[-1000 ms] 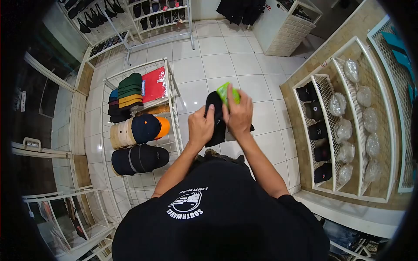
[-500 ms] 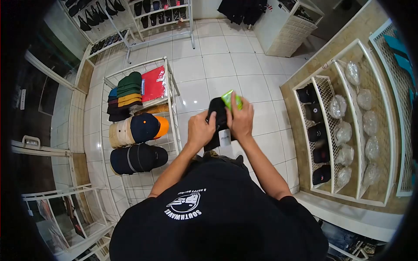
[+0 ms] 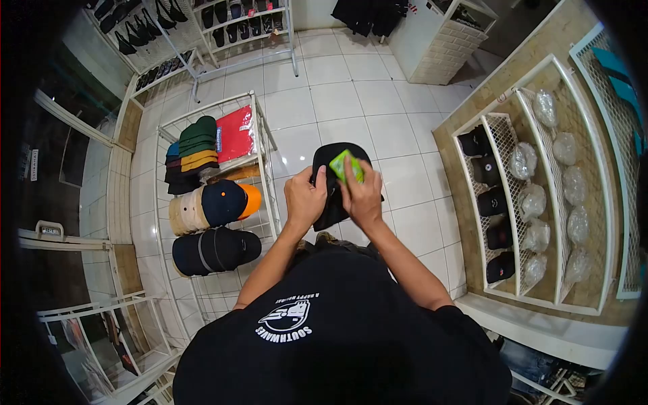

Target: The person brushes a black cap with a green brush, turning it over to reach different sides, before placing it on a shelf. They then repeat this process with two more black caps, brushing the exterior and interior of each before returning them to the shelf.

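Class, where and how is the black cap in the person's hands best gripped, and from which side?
Probably the brim's left edge on the black cap, from the left, thumb on top, fingers beneath: the brim looks flat, the left hand grips about there, and the right hand, holding the green packet, covers part of the right side.

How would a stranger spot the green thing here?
From the black shirt at the bottom, follow the arms up to a black cap in the left hand. The green thing is in the right hand, its bright lime colour standing out against the black.
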Demonstrator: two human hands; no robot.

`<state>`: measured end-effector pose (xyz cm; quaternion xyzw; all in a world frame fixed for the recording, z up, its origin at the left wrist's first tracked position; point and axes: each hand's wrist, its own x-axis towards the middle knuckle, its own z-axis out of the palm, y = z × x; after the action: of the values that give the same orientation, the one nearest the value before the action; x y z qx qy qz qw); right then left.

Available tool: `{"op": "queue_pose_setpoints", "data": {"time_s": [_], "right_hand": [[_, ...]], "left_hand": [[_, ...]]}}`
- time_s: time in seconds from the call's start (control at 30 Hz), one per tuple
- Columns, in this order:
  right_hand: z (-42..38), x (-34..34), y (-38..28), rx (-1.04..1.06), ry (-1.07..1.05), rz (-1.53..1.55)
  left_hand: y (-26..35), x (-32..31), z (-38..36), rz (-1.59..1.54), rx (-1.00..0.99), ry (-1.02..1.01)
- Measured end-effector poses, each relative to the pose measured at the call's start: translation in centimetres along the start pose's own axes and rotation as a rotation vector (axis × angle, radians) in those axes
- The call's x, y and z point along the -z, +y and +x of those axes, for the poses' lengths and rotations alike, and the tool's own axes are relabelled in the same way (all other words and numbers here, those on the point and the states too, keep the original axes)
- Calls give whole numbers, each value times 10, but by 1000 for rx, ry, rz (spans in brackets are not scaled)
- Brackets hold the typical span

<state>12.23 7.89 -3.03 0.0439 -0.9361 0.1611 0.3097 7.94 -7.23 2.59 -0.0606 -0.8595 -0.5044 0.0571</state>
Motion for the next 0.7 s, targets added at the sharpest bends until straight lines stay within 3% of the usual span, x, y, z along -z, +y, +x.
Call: {"op": "queue_pose_setpoints", "data": {"time_s": [0.17, 0.23, 0.3, 0.43, 0.5, 0.57, 0.6, 0.7], "right_hand": [[12, -2, 28, -123, 78, -10], [14, 1, 18, -50, 111, -38], [-6, -1, 7, 18, -39, 28], [24, -2, 35, -212, 116, -23], [26, -2, 24, -115, 154, -60], [15, -1, 7, 29, -9, 8], [17, -2, 13, 54, 28, 4], [40, 0, 31, -164, 41, -52]], "left_hand": [[-15, -10, -2, -70, -29, 23], [-12, -12, 0, -132, -16, 40], [-16, -9, 3, -78, 9, -12], [-15, -6, -1, -11, -31, -52], [-8, -5, -2, -70, 13, -56], [-7, -6, -2, -32, -32, -57], [-7, -6, -6, -30, -32, -59], [-2, -6, -6, -111, -51, -82]]}}
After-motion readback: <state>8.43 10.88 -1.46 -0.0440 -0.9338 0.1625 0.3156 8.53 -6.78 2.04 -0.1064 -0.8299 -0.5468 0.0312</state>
